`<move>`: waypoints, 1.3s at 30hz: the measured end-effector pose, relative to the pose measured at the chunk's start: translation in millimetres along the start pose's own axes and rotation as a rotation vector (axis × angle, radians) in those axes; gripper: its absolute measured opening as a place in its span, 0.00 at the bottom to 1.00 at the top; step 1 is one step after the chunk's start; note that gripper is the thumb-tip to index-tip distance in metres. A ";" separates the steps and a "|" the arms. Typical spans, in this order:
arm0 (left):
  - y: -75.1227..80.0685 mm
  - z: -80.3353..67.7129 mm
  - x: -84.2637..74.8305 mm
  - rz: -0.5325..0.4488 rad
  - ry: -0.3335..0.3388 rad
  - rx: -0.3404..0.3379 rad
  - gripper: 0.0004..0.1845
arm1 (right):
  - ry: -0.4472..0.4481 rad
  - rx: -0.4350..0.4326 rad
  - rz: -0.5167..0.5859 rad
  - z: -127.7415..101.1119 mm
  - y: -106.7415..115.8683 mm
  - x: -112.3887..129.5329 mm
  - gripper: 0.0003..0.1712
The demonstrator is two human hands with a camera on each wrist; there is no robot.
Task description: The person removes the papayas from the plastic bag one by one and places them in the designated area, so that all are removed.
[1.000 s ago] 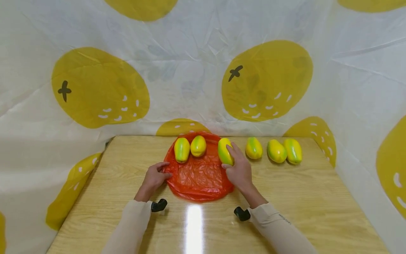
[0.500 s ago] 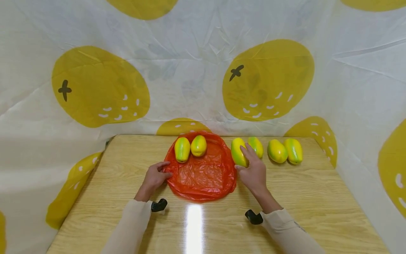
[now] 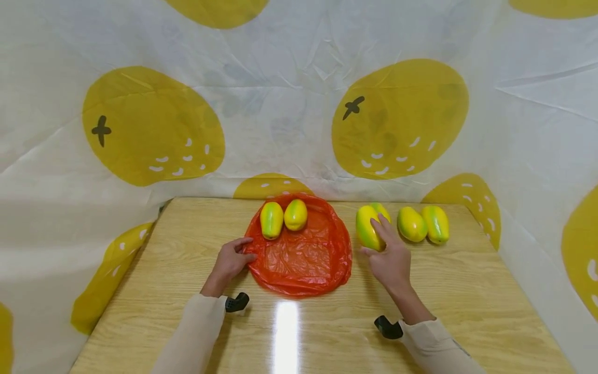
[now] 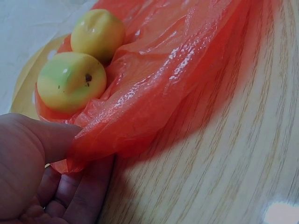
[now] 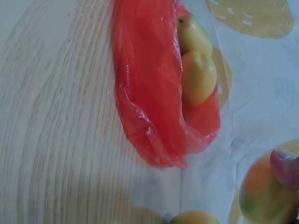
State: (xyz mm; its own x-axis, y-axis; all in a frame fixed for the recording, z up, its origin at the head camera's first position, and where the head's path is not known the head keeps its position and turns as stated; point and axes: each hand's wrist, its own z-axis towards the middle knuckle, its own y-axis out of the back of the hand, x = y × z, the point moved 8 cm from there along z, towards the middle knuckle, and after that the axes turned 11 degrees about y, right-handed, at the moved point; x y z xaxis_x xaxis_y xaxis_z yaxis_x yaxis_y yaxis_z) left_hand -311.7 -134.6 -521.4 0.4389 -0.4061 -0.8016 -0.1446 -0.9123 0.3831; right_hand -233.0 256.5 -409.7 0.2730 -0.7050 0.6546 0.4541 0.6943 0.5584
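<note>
My right hand (image 3: 393, 261) grips a yellow-green papaya (image 3: 367, 229) to the right of a red plastic bag (image 3: 297, 259). In the right wrist view, the thumb (image 5: 283, 167) lies against that papaya. Pinched between the thumb and fingers of my left hand (image 3: 229, 259) is the bag's left rim; the left wrist view has the thumb above the film (image 4: 117, 133) and fingers beneath. Inside the spread bag, toward the back, lie two papayas, one at the left (image 3: 271, 221) and one beside it (image 3: 296, 215). Another papaya (image 3: 383, 210) is partly hidden behind the held one.
Two more papayas, a rounder one (image 3: 412, 224) and a longer one (image 3: 435, 224), lie side by side at the back right of the wooden table (image 3: 467, 301). A white cloth with yellow fruit prints (image 3: 280, 119) hangs behind the table's back edge.
My right hand has carried its papaya from over the bag's right side rightward, out past the rim, to in front of another papaya. The left hand has kept its hold on the bag.
</note>
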 end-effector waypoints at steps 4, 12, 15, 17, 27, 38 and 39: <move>-0.4 0.4 0.1 -0.002 -0.004 -0.007 0.29 | 0.016 -0.030 -0.008 -1.3 8.4 -1.5 0.40; -1.3 0.2 2.4 -0.008 0.001 -0.006 0.29 | 0.047 -0.075 -0.012 -6.2 21.1 -4.7 0.41; -0.4 0.2 3.5 -0.015 0.007 -0.012 0.30 | 0.060 -0.077 -0.010 -8.3 24.0 -5.5 0.41; -0.6 1.0 3.9 -0.015 0.004 -0.013 0.30 | 0.055 -0.074 -0.021 -9.9 27.2 -7.8 0.41; 0.7 -1.4 3.1 -0.010 0.012 -0.009 0.30 | 0.031 -0.104 -0.026 -22.1 40.1 -17.4 0.41; -1.0 0.3 -0.1 -0.004 0.015 0.002 0.30 | -0.007 -0.129 -0.024 -29.6 54.6 -32.5 0.41; -0.9 0.4 -0.5 -0.005 0.013 0.000 0.30 | -0.016 -0.127 -0.027 -29.7 55.4 -34.2 0.41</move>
State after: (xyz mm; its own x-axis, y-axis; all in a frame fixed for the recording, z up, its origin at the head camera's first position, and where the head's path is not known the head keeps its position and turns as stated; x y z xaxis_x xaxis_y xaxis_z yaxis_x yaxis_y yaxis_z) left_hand -312.1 -133.6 -521.6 0.4511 -0.4007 -0.7975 -0.1425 -0.9144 0.3788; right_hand -192.1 314.8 -416.3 0.2460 -0.7202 0.6487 0.5653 0.6503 0.5075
